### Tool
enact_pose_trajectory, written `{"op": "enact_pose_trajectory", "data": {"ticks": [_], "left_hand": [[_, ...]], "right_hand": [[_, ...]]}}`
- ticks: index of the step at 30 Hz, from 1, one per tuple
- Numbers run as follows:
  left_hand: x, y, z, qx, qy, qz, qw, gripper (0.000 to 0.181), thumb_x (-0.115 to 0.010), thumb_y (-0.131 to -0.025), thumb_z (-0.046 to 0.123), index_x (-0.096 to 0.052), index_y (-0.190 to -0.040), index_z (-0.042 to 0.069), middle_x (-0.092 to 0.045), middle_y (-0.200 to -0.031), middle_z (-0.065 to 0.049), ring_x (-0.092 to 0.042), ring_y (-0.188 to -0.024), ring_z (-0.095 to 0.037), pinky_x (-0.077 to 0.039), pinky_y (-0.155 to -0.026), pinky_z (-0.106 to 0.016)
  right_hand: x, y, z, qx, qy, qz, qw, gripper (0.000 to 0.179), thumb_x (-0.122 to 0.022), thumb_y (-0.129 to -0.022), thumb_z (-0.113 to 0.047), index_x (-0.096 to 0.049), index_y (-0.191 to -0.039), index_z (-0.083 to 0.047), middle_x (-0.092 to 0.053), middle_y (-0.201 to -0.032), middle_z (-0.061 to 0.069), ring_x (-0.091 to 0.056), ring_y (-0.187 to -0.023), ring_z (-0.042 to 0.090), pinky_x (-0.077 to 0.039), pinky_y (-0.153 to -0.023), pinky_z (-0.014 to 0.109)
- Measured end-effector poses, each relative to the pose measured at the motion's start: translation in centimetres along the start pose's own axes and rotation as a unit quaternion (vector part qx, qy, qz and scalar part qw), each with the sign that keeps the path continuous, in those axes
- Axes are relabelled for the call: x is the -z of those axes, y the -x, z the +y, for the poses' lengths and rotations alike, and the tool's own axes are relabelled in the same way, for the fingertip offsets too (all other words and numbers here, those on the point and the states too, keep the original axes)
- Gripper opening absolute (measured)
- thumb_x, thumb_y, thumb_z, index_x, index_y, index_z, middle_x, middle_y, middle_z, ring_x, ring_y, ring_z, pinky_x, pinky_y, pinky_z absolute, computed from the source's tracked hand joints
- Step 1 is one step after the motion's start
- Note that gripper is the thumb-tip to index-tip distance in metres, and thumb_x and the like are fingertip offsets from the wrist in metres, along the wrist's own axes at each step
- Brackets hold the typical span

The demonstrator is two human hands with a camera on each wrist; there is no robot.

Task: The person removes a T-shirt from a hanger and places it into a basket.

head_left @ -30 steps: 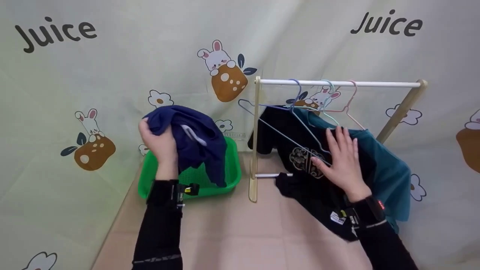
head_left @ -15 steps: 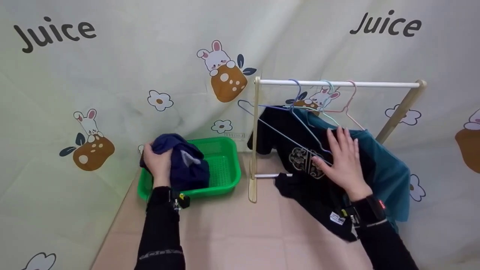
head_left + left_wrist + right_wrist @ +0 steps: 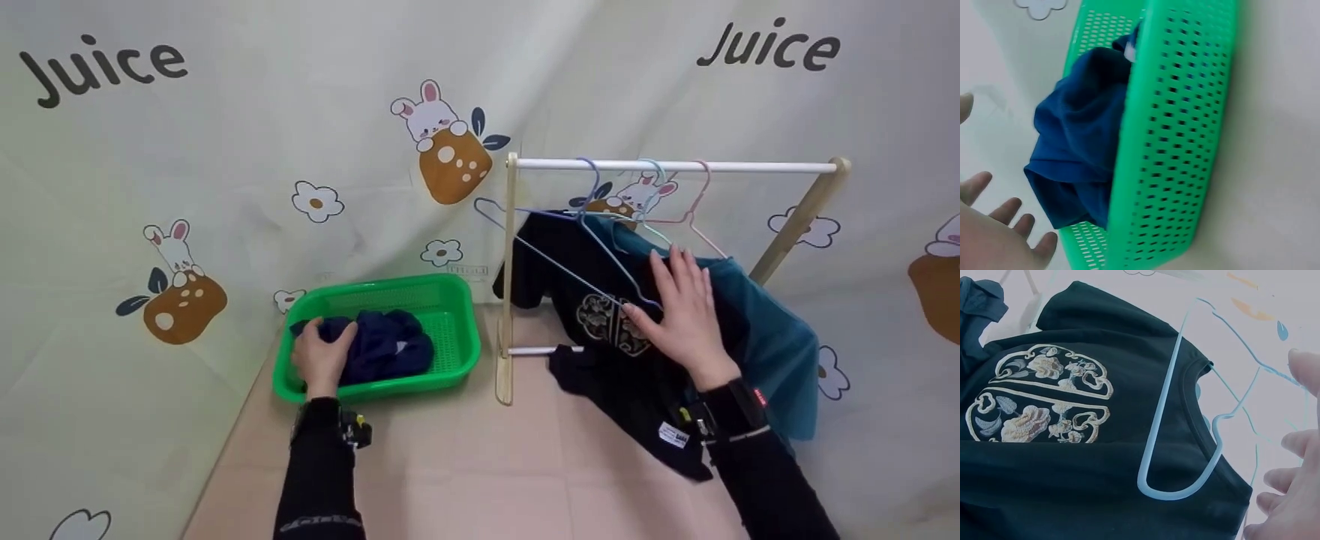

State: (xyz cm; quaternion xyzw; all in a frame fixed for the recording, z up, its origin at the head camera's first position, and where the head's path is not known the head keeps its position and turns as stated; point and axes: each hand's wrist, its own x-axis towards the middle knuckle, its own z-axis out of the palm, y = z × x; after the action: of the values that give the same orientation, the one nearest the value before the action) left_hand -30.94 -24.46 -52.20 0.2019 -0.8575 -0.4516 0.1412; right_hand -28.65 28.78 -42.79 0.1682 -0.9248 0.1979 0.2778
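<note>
My left hand (image 3: pixel 321 358) is over the left end of a green plastic basket (image 3: pixel 457 367), beside a crumpled navy blue garment (image 3: pixel 382 352) lying inside. In the left wrist view its fingers are spread, apart from the cloth (image 3: pixel 1081 129). My right hand (image 3: pixel 686 322), fingers straight, is in front of a black T-shirt (image 3: pixel 551 262) with an embroidered emblem (image 3: pixel 1044 394). Near its thumb hangs a bare blue hanger (image 3: pixel 611 259); whether the hand touches the hanger or shirt I cannot tell. A teal shirt (image 3: pixel 784 345) hangs behind the black one.
A small clothes rack with a white top rail (image 3: pixel 757 166) and wooden posts (image 3: pixel 507 300) stands at the right. A mint hanger (image 3: pixel 657 225) and a pink hanger (image 3: pixel 697 202) hook over the rail. A printed curtain (image 3: pixel 247 120) forms the backdrop.
My left hand has lowered the navy garment from above the basket into it, and its fingers have let go. The right hand has stayed at the hanging clothes.
</note>
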Motion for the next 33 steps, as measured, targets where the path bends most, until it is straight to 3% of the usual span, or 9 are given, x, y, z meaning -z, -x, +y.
{"op": "enact_pose_trajectory", "data": {"ticks": [8, 18, 26, 33], "left_hand": [[-1.2, 1.5, -1.1, -0.054, -0.029, -0.001, 0.9981, 0.071, -0.064, -0.094, 0.045, -0.039, -0.15, 0.008, -0.033, -0.152, -0.024, -0.024, -0.138, -0.049, -0.02, -0.106, -0.066], [-2.5, 2.7, -1.7, -0.09, -0.089, -0.002, 0.992, 0.075, -0.065, -0.091, 0.047, -0.038, -0.151, 0.01, -0.026, -0.156, -0.023, -0.016, -0.141, -0.049, -0.016, -0.105, -0.068], [-3.9, 3.6, -1.7, -0.132, -0.143, -0.009, 0.9808, 0.086, -0.063, -0.091, 0.053, -0.027, -0.157, 0.011, -0.016, -0.16, -0.024, -0.008, -0.145, -0.048, -0.01, -0.108, -0.069], [-4.8, 4.4, -1.6, -0.183, -0.163, -0.014, 0.9694, 0.087, -0.059, -0.092, 0.059, -0.026, -0.158, 0.013, -0.017, -0.161, -0.023, -0.005, -0.147, -0.046, -0.006, -0.109, -0.069]], "right_hand": [[0.5, -1.5, 0.0, -0.019, -0.007, -0.012, 0.9997, 0.078, -0.064, -0.095, -0.041, -0.031, -0.154, -0.002, -0.021, -0.158, 0.027, -0.012, -0.147, 0.042, -0.004, -0.118, 0.054], [1.1, -3.8, 0.1, -0.05, -0.04, -0.023, 0.9976, 0.078, -0.06, -0.097, -0.044, -0.029, -0.155, -0.002, -0.024, -0.158, 0.024, -0.022, -0.142, 0.046, -0.017, -0.113, 0.061], [0.9, -5.4, -0.1, -0.056, -0.049, -0.029, 0.9968, 0.076, -0.057, -0.099, -0.041, -0.027, -0.154, 0.001, -0.033, -0.151, 0.029, -0.029, -0.137, 0.049, -0.021, -0.111, 0.061], [0.8, -6.5, 0.1, -0.073, -0.049, -0.047, 0.995, 0.079, -0.055, -0.1, -0.043, -0.023, -0.154, 0.004, -0.035, -0.15, 0.031, -0.031, -0.137, 0.049, -0.022, -0.111, 0.059]]}}
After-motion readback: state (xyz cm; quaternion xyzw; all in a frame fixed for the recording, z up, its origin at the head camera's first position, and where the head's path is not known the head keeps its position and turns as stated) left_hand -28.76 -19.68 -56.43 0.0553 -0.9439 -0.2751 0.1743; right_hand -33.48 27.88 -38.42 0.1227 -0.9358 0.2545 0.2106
